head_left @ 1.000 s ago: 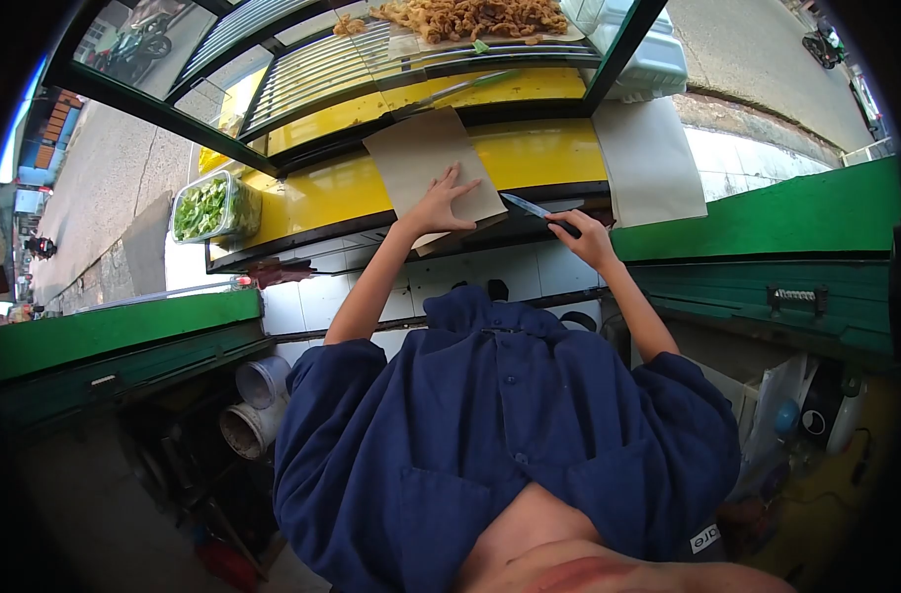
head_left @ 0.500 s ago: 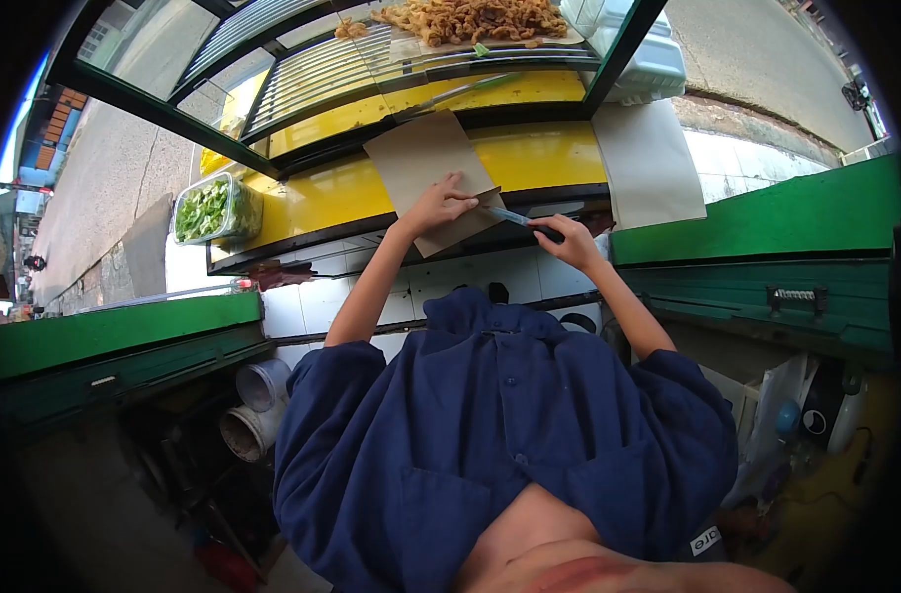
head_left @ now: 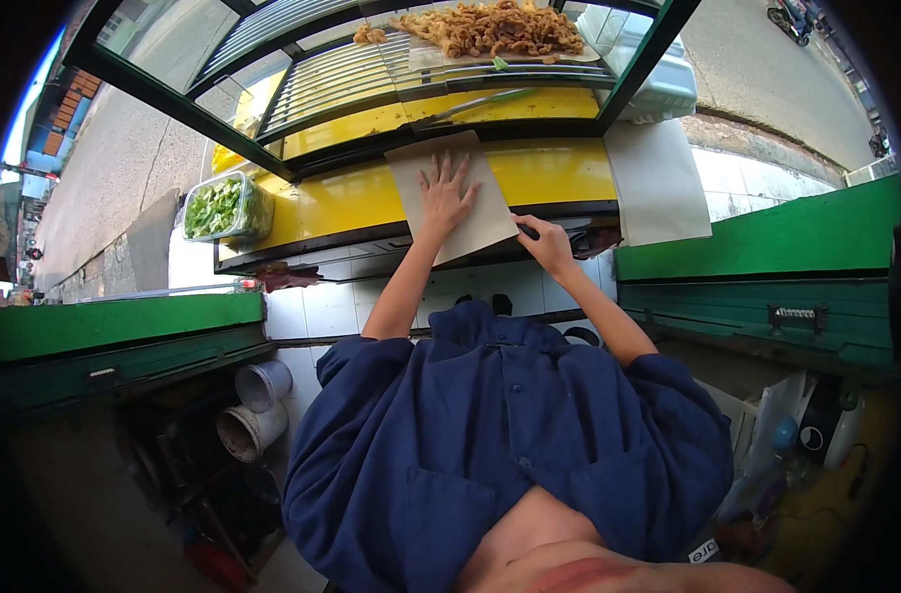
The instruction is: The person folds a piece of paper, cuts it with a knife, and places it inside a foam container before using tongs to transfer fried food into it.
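Observation:
A sheet of brown paper [head_left: 485, 219] lies on the yellow counter, its near edge reaching past the counter's dark rim. My left hand [head_left: 448, 198] rests flat on the sheet, fingers spread. At the paper's right edge, my right hand [head_left: 547, 247] is closed around the dark handle of a knife [head_left: 528, 230]. The knife's blade is out of sight, seemingly under the paper.
Fried food [head_left: 500, 30] fills part of a rack in the glass case ahead. A plastic tub of chopped greens [head_left: 213, 208] stands left. Paper sheets [head_left: 658, 188] and foam boxes [head_left: 658, 84] are at right. Green ledges [head_left: 757, 229] flank me.
My left hand has moved from the paper's right edge up onto its middle and spread flat. The knife's blade, visible before, is now hidden; my right hand has shifted slightly left and down.

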Available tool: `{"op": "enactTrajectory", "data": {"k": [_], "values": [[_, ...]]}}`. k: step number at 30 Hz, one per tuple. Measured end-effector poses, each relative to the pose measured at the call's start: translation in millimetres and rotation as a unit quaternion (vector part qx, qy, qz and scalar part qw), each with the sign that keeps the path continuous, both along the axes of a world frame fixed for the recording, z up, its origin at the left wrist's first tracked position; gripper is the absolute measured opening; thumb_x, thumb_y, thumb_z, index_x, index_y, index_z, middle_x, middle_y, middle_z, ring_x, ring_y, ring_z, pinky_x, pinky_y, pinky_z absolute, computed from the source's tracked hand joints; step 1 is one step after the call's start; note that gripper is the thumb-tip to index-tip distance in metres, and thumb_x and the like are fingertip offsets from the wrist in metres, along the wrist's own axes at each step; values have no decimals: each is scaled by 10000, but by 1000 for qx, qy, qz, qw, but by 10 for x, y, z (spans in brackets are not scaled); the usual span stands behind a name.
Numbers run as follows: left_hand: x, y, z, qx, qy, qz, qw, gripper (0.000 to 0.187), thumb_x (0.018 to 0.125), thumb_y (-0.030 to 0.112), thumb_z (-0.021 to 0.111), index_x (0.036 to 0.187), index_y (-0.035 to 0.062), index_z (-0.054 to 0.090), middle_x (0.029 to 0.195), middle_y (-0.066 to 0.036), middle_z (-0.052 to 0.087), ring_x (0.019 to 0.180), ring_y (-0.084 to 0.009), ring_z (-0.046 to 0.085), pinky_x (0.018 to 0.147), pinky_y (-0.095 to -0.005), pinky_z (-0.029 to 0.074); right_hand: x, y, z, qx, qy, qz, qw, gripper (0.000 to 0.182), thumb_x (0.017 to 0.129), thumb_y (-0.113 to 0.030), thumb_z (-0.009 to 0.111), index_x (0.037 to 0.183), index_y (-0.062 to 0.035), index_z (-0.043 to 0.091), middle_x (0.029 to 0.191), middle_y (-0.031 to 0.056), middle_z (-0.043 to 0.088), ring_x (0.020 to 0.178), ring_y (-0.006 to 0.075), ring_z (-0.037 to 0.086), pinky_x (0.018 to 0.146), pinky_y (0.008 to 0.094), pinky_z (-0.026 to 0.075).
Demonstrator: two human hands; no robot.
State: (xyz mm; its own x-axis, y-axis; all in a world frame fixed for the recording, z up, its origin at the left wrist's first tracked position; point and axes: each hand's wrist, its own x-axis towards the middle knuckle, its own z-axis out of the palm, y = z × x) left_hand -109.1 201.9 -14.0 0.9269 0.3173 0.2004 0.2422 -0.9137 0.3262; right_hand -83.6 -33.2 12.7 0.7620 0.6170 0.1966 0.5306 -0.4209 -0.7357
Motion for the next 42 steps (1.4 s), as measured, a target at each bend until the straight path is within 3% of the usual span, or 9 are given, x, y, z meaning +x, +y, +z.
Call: {"op": "enactTrajectory", "data": {"k": [4,10,14,20,23,29,32,37,42], "values": [[-25,-23,8,10,6,-2,1000,587,909,531,402,1443,304,317,1524,-108,222,1414,-336,141,1103,-584,71,27,114,-53,17,-36,-6,999,233,812,-198,663,1027,-110,663,953,97,681,862,303,646,739,361,517],[-49,-22,8,10,2,-7,1000,589,901,522,418,1435,288,336,1522,-110,223,1409,-341,154,1100,-591,76,181,-70,43,10,4,-63,998,233,831,-230,663,997,-68,688,953,119,682,867,294,656,750,338,516],[-232,-204,16,-2,-2,-17,1000,585,889,511,456,1421,285,366,1518,-117,231,1402,-345,178,1094,-593,89,84,-128,59,27,-16,-15,999,222,835,-225,660,996,-76,693,953,120,682,869,297,654,744,343,516],[-488,-346,496,-28,93,-15,995,617,854,518,523,1403,262,405,1502,-112,267,1397,-323,205,1110,-549,120,-190,-339,72,19,11,-15,1000,247,833,-214,664,1038,-79,681,969,115,680,874,297,653,745,340,516],[-291,-179,230,-9,-57,-33,998,635,854,525,515,1414,254,388,1502,-111,270,1397,-309,212,1117,-534,125,-198,-345,57,23,11,-17,1000,242,834,-207,662,1040,-81,679,976,117,678,882,297,652,748,343,516],[-218,-80,50,2,-13,-19,1000,651,865,549,463,1436,259,345,1515,-114,244,1397,-318,212,1110,-558,120,-161,-96,28,2,9,8,1000,238,829,-153,651,1041,-45,662,998,131,674,912,307,645,785,338,506],[-233,-81,80,-2,-13,-24,1000,648,869,547,452,1439,259,339,1515,-116,242,1397,-325,210,1108,-566,118,-102,12,-64,20,-26,21,999,218,830,-187,639,1018,-81,669,989,101,676,879,289,647,736,347,517],[-228,-83,97,-4,-4,-25,1000,655,869,549,448,1441,250,333,1518,-117,232,1401,-328,196,1110,-564,108,97,-79,110,9,0,-30,1000,210,848,-212,642,998,-75,694,947,118,681,881,291,651,739,344,519],[-255,-70,116,5,23,-43,999,654,886,561,415,1454,261,296,1533,-102,190,1413,-310,162,1127,-531,89,62,13,59,18,-27,35,999,213,844,-223,649,985,-70,696,959,116,682,870,279,656,743,339,518]]}}
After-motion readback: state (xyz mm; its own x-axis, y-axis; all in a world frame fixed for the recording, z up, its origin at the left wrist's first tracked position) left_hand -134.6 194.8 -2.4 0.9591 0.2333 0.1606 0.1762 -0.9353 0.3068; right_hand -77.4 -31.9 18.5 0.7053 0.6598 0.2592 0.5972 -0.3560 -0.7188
